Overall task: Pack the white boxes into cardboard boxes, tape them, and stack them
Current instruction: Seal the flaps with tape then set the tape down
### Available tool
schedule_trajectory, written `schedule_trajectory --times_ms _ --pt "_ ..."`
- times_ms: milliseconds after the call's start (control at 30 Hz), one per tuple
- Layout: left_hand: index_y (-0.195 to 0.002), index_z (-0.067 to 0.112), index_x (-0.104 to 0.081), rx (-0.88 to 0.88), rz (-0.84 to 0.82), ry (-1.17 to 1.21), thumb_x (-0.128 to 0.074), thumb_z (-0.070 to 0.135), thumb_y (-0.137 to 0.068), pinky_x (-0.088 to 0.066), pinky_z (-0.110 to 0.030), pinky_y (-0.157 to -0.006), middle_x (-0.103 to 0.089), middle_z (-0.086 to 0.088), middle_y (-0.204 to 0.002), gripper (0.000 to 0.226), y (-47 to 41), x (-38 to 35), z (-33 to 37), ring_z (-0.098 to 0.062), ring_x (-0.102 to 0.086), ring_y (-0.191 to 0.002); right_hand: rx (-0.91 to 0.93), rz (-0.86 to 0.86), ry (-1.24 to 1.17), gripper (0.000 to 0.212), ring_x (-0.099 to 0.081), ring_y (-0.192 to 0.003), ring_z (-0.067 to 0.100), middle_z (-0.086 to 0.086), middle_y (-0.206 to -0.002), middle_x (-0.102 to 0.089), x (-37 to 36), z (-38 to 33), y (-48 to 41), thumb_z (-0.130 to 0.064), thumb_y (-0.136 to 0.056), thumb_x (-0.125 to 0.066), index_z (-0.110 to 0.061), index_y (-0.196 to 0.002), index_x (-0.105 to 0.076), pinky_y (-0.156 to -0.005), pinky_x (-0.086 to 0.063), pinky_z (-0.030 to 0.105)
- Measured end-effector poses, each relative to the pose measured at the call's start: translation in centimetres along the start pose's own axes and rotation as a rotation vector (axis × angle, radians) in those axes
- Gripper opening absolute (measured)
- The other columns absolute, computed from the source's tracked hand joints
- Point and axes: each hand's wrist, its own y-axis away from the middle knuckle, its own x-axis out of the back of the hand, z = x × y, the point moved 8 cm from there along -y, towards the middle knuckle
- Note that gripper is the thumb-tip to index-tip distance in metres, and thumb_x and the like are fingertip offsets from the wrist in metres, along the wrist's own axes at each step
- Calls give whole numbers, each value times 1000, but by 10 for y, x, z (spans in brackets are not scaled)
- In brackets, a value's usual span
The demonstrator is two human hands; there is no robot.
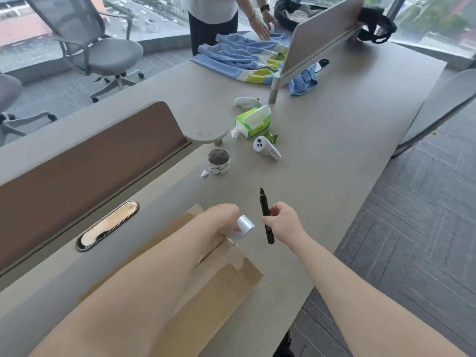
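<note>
A brown cardboard box (219, 287) lies on the desk right in front of me, half hidden under my left forearm, with clear tape along its top seam. My left hand (221, 222) grips a roll of clear tape (243, 229) at the box's far end, a strip of tape running from the roll down to the box. My right hand (282, 222) pinches a black utility knife (265, 217), held upright just right of the roll. No white boxes show.
An empty tape core (218, 161), a green tissue pack (253, 123) and two white controllers (266, 148) lie further out on the desk (334, 163). Another person folds a blue striped garment (244, 57) at the far end. Desk dividers stand left and far right; office chairs at left.
</note>
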Motion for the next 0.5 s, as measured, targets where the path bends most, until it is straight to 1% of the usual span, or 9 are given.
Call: schedule_trajectory --times_ms 67,133,200,233,300,367,433,500 --pt "-93 4 -61 -11 -7 -4 -63 34 -94 -37 -30 -64 -53 -5 -77 30 -6 -1 -1 -26 -49 -73 0 14 -4 13 -55 -76 20 3 -88 -59 -1 1 4 -12 -88 -65 -7 -98 -57 -63 -44 29" --pt "-79 11 -54 -9 -10 -41 -65 31 -92 -37 -29 -63 -49 -3 -71 26 -10 -4 0 -27 -47 -71 -7 25 -11 12 -54 -75 20 2 -87 -58 -1 3 7 -11 -88 -65 -8 -95 -56 -63 -43 29" --pt "-70 14 -45 10 -10 -97 -67 24 -85 -37 -29 -61 -44 -2 -66 28 -13 -9 1 -26 -45 -67 -17 35 -21 11 -53 -75 20 2 -86 -57 -1 5 9 -11 -88 -65 -9 -93 -55 -62 -43 29" --pt "-68 15 -44 15 -18 -116 -68 21 -81 -38 -29 -60 -43 -1 -65 28 -14 -9 2 -26 -44 -65 -22 38 -24 11 -53 -74 19 2 -86 -57 -1 6 10 -11 -88 -65 -11 -92 -55 -60 -43 28" --pt "-66 14 -48 7 -64 -112 -71 20 -77 -40 -29 -60 -45 -3 -64 26 -18 -11 5 -26 -45 -64 -34 40 -16 11 -53 -71 17 0 -85 -57 -1 8 12 -12 -88 -65 -13 -89 -54 -56 -43 27" --pt "-71 11 -54 -16 -117 -75 -71 21 -81 -42 -29 -61 -51 -5 -70 22 -21 -11 6 -27 -48 -67 -38 41 -3 12 -53 -69 16 -1 -81 -56 -1 8 13 -12 -87 -64 -15 -86 -52 -58 -43 28" --pt "-71 11 -53 -30 -134 43 -67 19 -85 -42 -28 -61 -52 -6 -71 22 -25 -10 4 -26 -50 -68 -35 41 11 14 -50 -67 16 -2 -78 -54 0 7 15 -12 -87 -63 -15 -82 -50 -59 -41 28" --pt "-75 10 -54 -10 -133 235 -65 14 -86 -47 -27 -57 -52 -7 -72 16 -29 -9 -2 -27 -54 -64 -31 31 30 14 -48 -65 15 -2 -77 -52 2 4 19 -12 -88 -61 -15 -81 -49 -56 -37 27"
